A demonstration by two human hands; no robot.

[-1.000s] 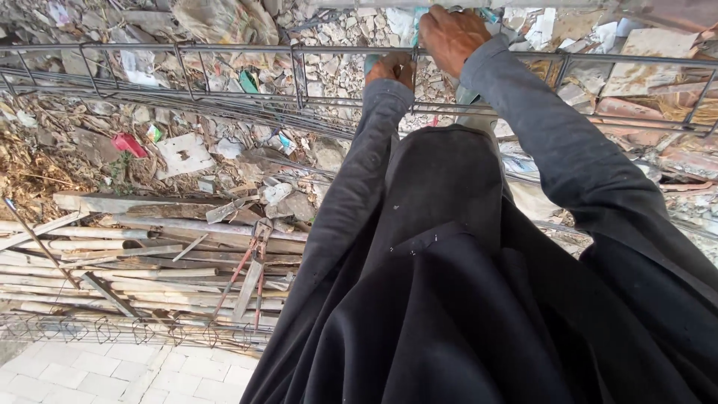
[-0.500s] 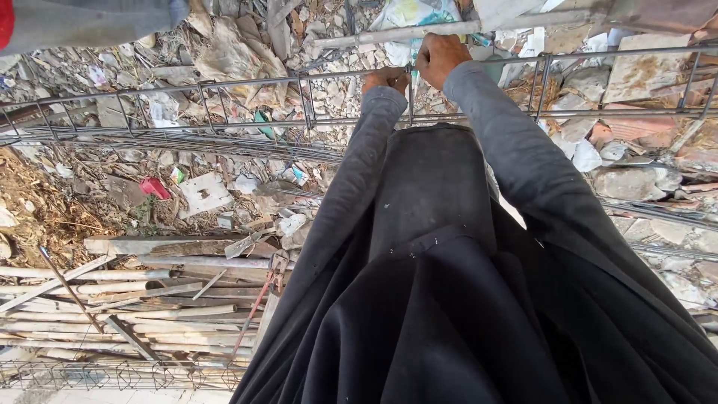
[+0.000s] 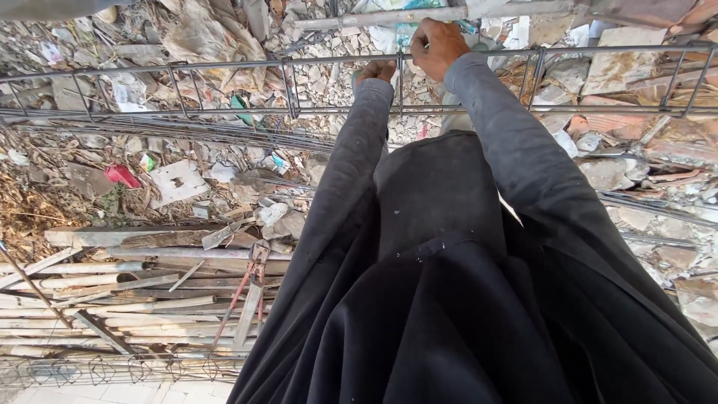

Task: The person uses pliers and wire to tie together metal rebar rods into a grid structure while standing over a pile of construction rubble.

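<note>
Both hands on rebar cage (image 3: 224, 90), rubble (image 3: 187, 150) behind, planks (image 3: 112, 299) lower left

The person wears a long, loose black garment that falls in broad folds and is flecked with small pale specks of dust. The sleeves are dark grey, close-fitting and slightly creased, reaching the wrists. Both hands, the left hand (image 3: 376, 71) and the right hand (image 3: 437, 46), are bare, without gloves.

Flat, even daylight falls on everything before me, with no glare and only soft shadows. My dark sleeves (image 3: 516, 157) lose detail in their folds. Straight bars bow near the frame's edges, and focus holds sharp throughout.
</note>
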